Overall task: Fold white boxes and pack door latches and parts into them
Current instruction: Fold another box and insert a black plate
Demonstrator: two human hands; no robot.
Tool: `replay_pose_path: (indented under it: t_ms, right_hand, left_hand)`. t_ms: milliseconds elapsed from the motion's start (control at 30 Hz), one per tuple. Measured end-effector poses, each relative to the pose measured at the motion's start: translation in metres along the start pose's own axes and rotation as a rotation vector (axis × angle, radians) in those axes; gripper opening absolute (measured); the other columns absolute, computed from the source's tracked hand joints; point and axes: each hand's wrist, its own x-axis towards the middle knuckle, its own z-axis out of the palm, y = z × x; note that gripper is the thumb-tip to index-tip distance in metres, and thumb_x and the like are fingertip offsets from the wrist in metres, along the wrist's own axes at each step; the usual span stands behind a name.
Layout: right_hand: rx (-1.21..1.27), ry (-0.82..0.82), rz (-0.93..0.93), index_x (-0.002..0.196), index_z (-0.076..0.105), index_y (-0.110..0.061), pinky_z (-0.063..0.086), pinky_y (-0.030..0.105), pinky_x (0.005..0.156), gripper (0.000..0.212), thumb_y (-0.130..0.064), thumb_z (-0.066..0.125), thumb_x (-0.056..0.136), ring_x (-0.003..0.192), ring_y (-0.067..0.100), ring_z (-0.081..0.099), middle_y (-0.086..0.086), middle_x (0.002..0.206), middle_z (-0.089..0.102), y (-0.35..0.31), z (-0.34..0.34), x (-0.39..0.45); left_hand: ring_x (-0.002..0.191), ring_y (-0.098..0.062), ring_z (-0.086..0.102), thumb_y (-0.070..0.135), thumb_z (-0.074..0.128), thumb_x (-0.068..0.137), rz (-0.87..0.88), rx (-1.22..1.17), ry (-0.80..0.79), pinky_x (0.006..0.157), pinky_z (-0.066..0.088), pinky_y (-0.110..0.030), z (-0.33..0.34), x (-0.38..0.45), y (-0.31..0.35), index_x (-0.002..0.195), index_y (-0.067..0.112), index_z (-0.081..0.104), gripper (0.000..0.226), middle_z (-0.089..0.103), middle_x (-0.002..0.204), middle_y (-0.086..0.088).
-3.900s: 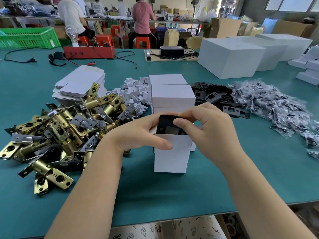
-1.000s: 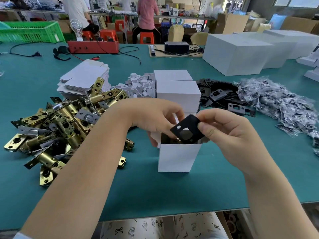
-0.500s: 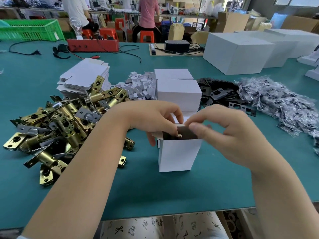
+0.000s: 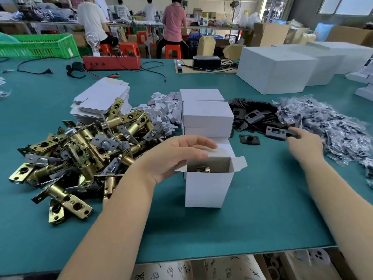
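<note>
An open white box (image 4: 207,188) stands upright on the green table, flaps up, with a brass latch (image 4: 202,169) showing inside. My left hand (image 4: 177,156) grips the box at its top left corner, fingers over the rear flap. Off to the right, my right hand (image 4: 304,144) reaches out with fingers extended, its tips by a black strike plate (image 4: 275,133) at the edge of the black plate pile (image 4: 252,116). It holds nothing that I can see; the hand is blurred.
A heap of brass latches (image 4: 80,150) lies left of the box. Behind are flat box blanks (image 4: 103,98), small white inserts (image 4: 163,110) and stacked closed boxes (image 4: 207,116). Bagged parts (image 4: 333,128) lie far right, large white cartons (image 4: 276,71) behind. People work at far benches.
The black plate went down into the box. My right hand left the box top and moved right to the black plates. My left hand stayed on the box.
</note>
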Motion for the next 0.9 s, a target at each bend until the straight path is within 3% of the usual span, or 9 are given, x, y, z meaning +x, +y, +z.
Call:
replay_pose_path:
  t_ms: [100, 233, 333, 433, 500, 733, 833, 900]
  right_hand:
    - [-0.005, 0.016, 0.102, 0.136, 0.052, -0.026, 0.034, 0.04, 0.105, 0.044, -0.026, 0.046, 0.093, 0.126, 0.038, 0.039, 0.02, 0.143, 0.036, 0.006, 0.008, 0.006]
    - [0.042, 0.105, 0.083, 0.137, 0.052, -0.023, 0.03, 0.041, 0.106, 0.045, -0.028, 0.048, 0.093, 0.126, 0.032, 0.034, 0.01, 0.138, 0.03, 0.003, 0.011, 0.011]
    - [-0.137, 0.037, 0.075, 0.136, 0.053, -0.021, 0.026, 0.044, 0.109, 0.042, -0.029, 0.042, 0.096, 0.132, 0.035, 0.027, 0.014, 0.148, 0.029, 0.005, 0.013, 0.018]
    - [-0.236, 0.016, 0.094, 0.134, 0.05, -0.005, 0.027, 0.045, 0.107, 0.044, -0.027, 0.039, 0.098, 0.132, 0.04, 0.026, 0.016, 0.15, 0.029, 0.005, 0.014, 0.023]
    - [-0.226, 0.055, 0.11, 0.133, 0.048, 0.003, 0.028, 0.044, 0.104, 0.046, -0.025, 0.04, 0.097, 0.129, 0.041, 0.029, 0.017, 0.149, 0.032, 0.008, 0.013, 0.025]
    - [0.078, 0.394, -0.086, 0.11, 0.067, -0.007, 0.034, 0.034, 0.088, 0.023, -0.017, 0.057, 0.092, 0.112, 0.035, 0.046, 0.019, 0.116, 0.06, 0.006, 0.009, 0.008]
    - [0.259, 0.4, -0.153, 0.102, 0.062, -0.004, 0.035, 0.027, 0.08, 0.015, -0.014, 0.058, 0.092, 0.092, 0.025, 0.051, 0.017, 0.105, 0.06, -0.011, 0.002, -0.007]
    - [0.421, 0.328, -0.2, 0.106, 0.055, -0.007, 0.044, 0.032, 0.081, 0.017, -0.013, 0.06, 0.091, 0.079, 0.014, 0.05, 0.005, 0.093, 0.056, -0.03, -0.004, -0.022]
  left_hand:
    - [0.076, -0.01, 0.067, 0.012, 0.06, 0.08, -0.005, -0.169, -0.021, 0.065, 0.055, -0.02, 0.001, -0.001, -0.005, 0.093, 0.024, 0.078, 0.025, 0.072, 0.089, 0.001]
    - [0.077, -0.012, 0.067, 0.012, 0.059, 0.079, -0.009, -0.235, -0.024, 0.07, 0.054, -0.021, -0.001, -0.002, -0.009, 0.101, 0.02, 0.078, 0.03, 0.073, 0.095, -0.003]
    - [0.083, -0.016, 0.07, 0.009, 0.061, 0.079, 0.01, -0.286, -0.084, 0.073, 0.055, -0.023, -0.003, -0.002, -0.01, 0.104, 0.014, 0.077, 0.03, 0.073, 0.099, -0.007]
    - [0.086, -0.018, 0.07, 0.018, 0.065, 0.075, 0.017, -0.291, -0.107, 0.075, 0.055, -0.024, -0.004, -0.003, -0.011, 0.107, 0.014, 0.076, 0.034, 0.073, 0.102, -0.007]
    - [0.087, -0.018, 0.07, 0.019, 0.065, 0.074, 0.015, -0.295, -0.112, 0.075, 0.055, -0.025, -0.004, -0.003, -0.011, 0.107, 0.014, 0.076, 0.035, 0.073, 0.103, -0.007]
    - [0.084, -0.019, 0.069, 0.011, 0.056, 0.08, -0.001, -0.286, -0.056, 0.074, 0.056, -0.025, -0.004, 0.0, -0.012, 0.106, 0.014, 0.076, 0.033, 0.072, 0.101, -0.009]
    - [0.086, -0.019, 0.069, 0.011, 0.056, 0.081, 0.001, -0.297, -0.046, 0.076, 0.056, -0.026, -0.004, 0.001, -0.013, 0.107, 0.013, 0.076, 0.032, 0.072, 0.104, -0.009]
    - [0.087, -0.019, 0.069, 0.011, 0.057, 0.081, 0.003, -0.292, -0.047, 0.075, 0.056, -0.026, -0.005, 0.001, -0.014, 0.106, 0.013, 0.076, 0.032, 0.072, 0.105, -0.009]
